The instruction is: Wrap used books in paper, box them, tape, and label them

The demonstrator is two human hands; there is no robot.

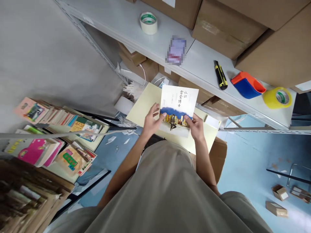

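A thin book [178,108] with a white cover, dark title characters and a blue-and-yellow city picture is held up in front of me. My left hand [152,120] is at its left edge, thumb pressed on the cover and the other fingers curled loosely beside the edge. On the right side, my right hand [195,126] grips the book, with its thumb on the front and the fingers partly hidden behind. Below the book lies a pale yellow board-like tabletop [139,111].
A grey shelf [199,61] ahead carries masking tape [148,23], a blurred phone [176,50], a box cutter [220,75], a tape dispenser [247,85], yellow tape [277,97] and cardboard boxes [228,29]. Stacked books [34,150] stand at left; small cartons [277,208] lie on the floor.
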